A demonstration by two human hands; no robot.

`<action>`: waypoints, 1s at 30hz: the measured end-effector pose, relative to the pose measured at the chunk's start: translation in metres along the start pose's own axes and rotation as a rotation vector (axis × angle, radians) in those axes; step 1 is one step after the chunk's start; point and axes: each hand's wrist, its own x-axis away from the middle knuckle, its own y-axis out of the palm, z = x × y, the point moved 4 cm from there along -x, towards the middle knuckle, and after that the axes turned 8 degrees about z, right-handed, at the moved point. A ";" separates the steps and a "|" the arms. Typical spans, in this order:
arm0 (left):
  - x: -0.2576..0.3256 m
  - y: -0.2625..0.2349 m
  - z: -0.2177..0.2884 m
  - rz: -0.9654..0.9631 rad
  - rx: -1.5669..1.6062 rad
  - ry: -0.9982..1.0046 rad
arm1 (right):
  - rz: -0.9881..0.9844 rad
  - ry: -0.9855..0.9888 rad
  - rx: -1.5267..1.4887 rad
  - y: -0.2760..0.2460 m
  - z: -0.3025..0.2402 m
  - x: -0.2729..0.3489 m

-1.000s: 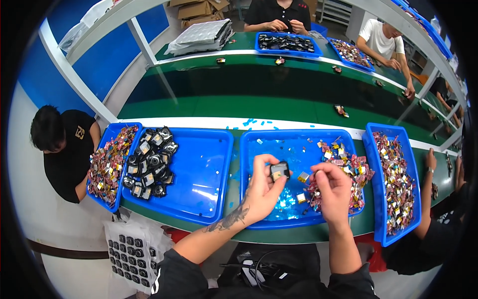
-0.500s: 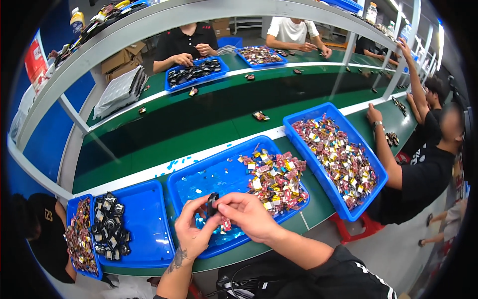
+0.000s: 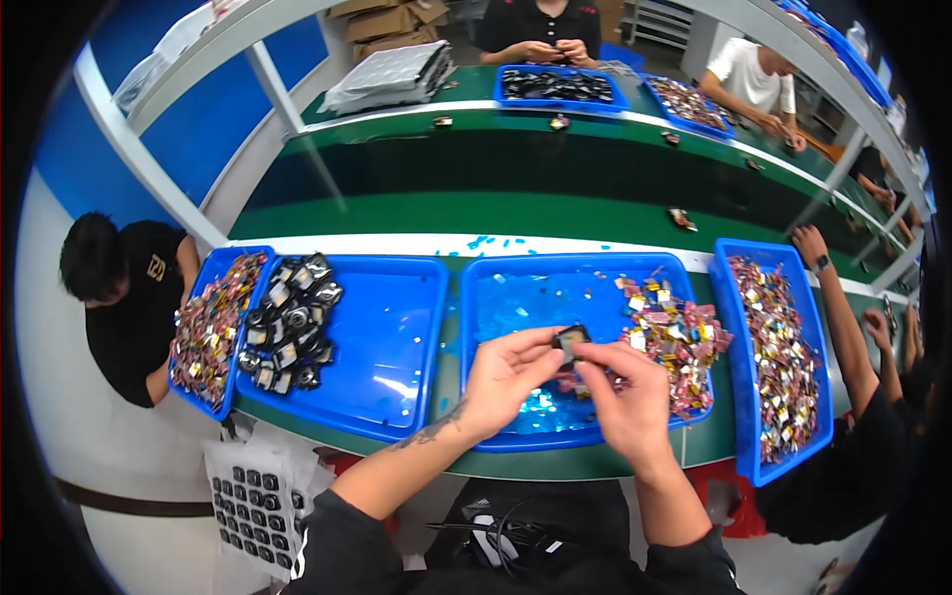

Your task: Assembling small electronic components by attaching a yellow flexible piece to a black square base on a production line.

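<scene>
Above the middle blue tray [image 3: 466, 347], a small black plastic housing [image 3: 568, 335] is held between both hands, its pale squarish face turned up. My left hand [image 3: 511, 382] grips its left side with thumb and fingers. On its right edge, my right hand [image 3: 630, 392] pinches with thumb and forefinger; the fingertips hide part of it. Under and beside the right hand, a heap of small pink, yellow and white parts [image 3: 684, 342] fills the tray's right side. Bits of blue film [image 3: 516, 307] lie on the tray's left floor.
To the left, a blue tray [image 3: 436, 327] carries black housings [image 3: 293, 327], beside a bin of small parts [image 3: 213, 337]. A full parts bin [image 3: 783, 357] stands right. Beyond runs a green conveyor belt [image 3: 476, 193] with scattered pieces. Co-workers sit left, right and across.
The view has swung left, so the trays appear further right. The black housing, edge-on before, now shows its pale face, and both hands still hold it.
</scene>
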 end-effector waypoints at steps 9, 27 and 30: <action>0.006 0.000 0.005 -0.007 -0.091 0.031 | 0.040 -0.040 0.063 0.012 -0.003 -0.005; 0.012 -0.002 0.003 -0.015 -0.232 0.027 | 0.014 -0.122 0.184 0.006 -0.014 -0.012; 0.012 -0.002 0.003 -0.038 -0.192 0.025 | 0.064 -0.113 0.183 0.005 -0.015 -0.009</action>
